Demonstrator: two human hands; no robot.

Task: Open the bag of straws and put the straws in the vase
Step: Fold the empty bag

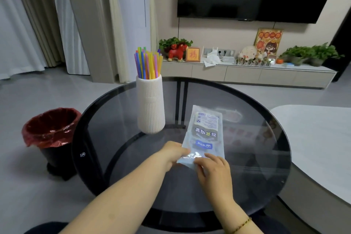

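A white ribbed vase [151, 104] stands upright on the round dark glass table [256, 176], left of its middle. Several coloured straws [148, 64] stick up out of its mouth. To the right of the vase a flat plastic bag [206, 131] with blue and grey print lies on the glass and looks flat. My left hand [173, 153] pinches the bag's near left corner. My right hand [213, 171] rests on the bag's near edge, fingers on the plastic.
A black bin with a red liner [51, 131] stands on the floor left of the table. A white table [321, 148] overlaps the glass one on the right. A low TV cabinet [247, 74] with plants and ornaments runs along the far wall.
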